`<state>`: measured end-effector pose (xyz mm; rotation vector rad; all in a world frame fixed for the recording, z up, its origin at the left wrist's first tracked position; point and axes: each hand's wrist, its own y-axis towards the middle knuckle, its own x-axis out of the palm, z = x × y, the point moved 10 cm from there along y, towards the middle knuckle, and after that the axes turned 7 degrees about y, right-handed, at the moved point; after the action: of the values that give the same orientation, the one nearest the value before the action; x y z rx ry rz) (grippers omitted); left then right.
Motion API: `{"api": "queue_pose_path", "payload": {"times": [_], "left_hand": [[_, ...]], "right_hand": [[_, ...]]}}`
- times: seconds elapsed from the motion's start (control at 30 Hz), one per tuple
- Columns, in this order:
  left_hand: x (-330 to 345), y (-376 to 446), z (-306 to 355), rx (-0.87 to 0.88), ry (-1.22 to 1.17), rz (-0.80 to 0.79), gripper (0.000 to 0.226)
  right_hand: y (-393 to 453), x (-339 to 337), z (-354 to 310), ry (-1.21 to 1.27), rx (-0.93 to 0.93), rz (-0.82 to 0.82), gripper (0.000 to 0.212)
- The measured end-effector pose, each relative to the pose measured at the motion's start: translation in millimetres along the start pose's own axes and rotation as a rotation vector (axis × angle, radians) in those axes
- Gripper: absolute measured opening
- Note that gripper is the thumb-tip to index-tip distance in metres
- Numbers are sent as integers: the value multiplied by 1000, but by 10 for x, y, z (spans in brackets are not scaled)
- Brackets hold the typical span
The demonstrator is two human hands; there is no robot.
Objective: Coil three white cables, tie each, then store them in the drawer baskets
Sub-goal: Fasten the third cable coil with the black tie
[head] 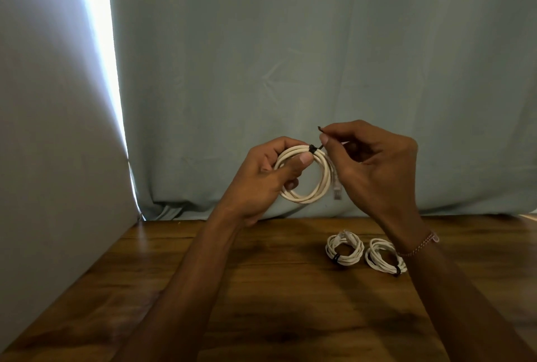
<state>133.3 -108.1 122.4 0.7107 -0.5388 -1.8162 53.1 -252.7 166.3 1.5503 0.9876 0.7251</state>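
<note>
Nearest me, two tied white cable coils (pixel 345 248) lie flat on the wooden table (pixel 261 289); my left hand (pixel 261 178) grips an upright white coil (pixel 305 175), my right hand (pixel 369 155) pinching its black tie (pixel 315 147)

A single wide-angle head-worn camera looked forward and slightly down from the person's own position, close over a wooden table (pixel 261 289), facing a curtain (pixel 319 56) directly behind it. Both forearms entered from the bottom edge.
</note>
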Motion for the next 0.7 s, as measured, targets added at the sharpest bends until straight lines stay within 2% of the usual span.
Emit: {"api": "queue_pose_path", "payload": {"times": [0.17, 0.33, 0.47, 0.6, 0.7], "left_hand": [[-42, -8, 30, 25, -22, 24, 25], [-63, -2, 44, 37, -27, 57, 23], [-80, 0, 50, 48, -26, 70, 19], [-85, -8, 63, 43, -14, 79, 25], [-75, -7, 64, 42, -49, 73, 24]], "right_hand": [[-30, 40, -169, -223, -166, -19, 14], [-53, 114, -229, -297, -218, -82, 15], [-63, 146, -272, -286, -239, -87, 15], [-36, 27, -231, -176, -156, 7, 22], [-47, -3, -232, -159, -180, 21, 19]]}}
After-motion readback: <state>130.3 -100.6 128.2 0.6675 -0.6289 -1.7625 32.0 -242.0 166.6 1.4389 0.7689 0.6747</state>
